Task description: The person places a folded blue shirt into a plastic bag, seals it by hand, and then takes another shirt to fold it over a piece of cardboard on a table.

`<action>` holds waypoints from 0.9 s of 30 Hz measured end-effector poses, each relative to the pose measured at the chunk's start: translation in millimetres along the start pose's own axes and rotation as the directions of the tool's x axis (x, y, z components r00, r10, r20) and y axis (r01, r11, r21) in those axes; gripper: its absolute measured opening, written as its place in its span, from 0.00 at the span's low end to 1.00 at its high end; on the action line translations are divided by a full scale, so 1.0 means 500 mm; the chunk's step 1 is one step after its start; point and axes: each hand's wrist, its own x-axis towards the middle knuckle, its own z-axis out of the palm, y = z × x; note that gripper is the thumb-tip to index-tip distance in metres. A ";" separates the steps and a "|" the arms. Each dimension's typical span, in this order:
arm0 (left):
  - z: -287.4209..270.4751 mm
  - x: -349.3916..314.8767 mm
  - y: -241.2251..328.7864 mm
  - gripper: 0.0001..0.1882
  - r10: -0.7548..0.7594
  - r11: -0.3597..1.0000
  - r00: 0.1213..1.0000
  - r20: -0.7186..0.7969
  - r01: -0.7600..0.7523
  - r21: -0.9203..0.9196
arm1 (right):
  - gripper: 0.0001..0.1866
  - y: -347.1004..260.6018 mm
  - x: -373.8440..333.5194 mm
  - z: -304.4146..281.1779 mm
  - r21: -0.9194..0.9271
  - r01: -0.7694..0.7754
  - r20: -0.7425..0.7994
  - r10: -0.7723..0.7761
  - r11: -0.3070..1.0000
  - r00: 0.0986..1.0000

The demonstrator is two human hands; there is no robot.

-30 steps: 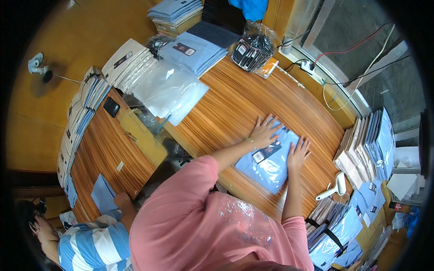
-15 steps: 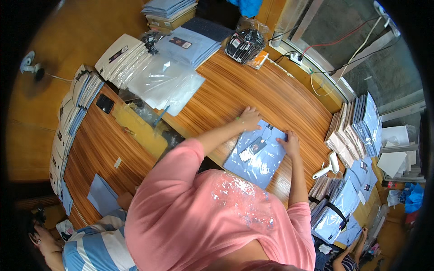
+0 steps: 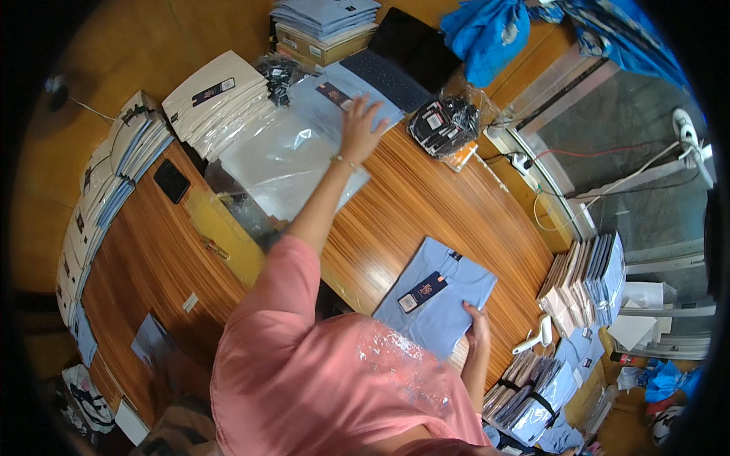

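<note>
A folded light-blue shirt [image 3: 456, 285] with a dark hang tag [image 3: 423, 292] lies on the wooden table in front of me. My right hand [image 3: 477, 330] holds its right edge, thumb on top and the other fingers partly hidden. Farther off, my left hand [image 3: 362, 133] is stretched out with its fingers spread, holding nothing I can see. It is over the near side of a pile of folded blue shirts [image 3: 323, 114], beside a sheaf of clear plastic bags [image 3: 277, 163]. Whether it touches the pile, I cannot tell.
Cream folded shirts [image 3: 217, 99] are piled at the far left, near a black phone [image 3: 172, 181]. A laptop [image 3: 388, 80] and a bag of black tags [image 3: 443, 125] stand at the back. On the right are shirt stacks [image 3: 585, 281] and a white lint roller [image 3: 534, 337].
My left hand has left the shirt's upper left corner and reached to the far pile. The shirt before me looked glossy, like plastic-covered; now it looks matte. The view has shifted.
</note>
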 end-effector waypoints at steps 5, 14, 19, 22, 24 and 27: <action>-0.055 -0.010 -0.155 0.33 -0.221 0.910 0.936 0.273 0.098 0.402 | 0.24 -0.219 0.015 0.184 -0.207 0.188 0.076 -0.176 0.960 0.982; -0.180 -0.119 -0.150 0.25 -0.216 0.944 0.857 0.468 0.061 0.324 | 0.27 -0.573 0.218 0.642 -0.426 0.588 0.573 -0.298 0.688 0.764; -0.170 -0.117 -0.137 0.22 -0.236 0.943 0.810 0.537 0.058 0.327 | 0.29 -0.604 0.489 0.803 -0.515 0.703 0.687 -0.254 0.491 0.681; -0.156 -0.132 -0.142 0.20 -0.208 0.957 0.824 0.526 0.060 0.285 | 0.33 -0.493 0.661 0.817 -0.704 0.710 0.631 -0.461 -0.003 0.624; -0.174 -0.132 -0.160 0.19 -0.233 0.951 0.836 0.497 0.088 0.297 | 0.31 -0.419 0.614 0.874 -0.770 0.629 0.557 -0.597 -0.110 0.577; -0.202 -0.107 -0.159 0.17 -0.232 0.972 0.800 0.553 0.168 0.165 | 0.28 -0.362 0.509 0.831 -0.654 0.713 0.639 -0.689 -0.253 0.341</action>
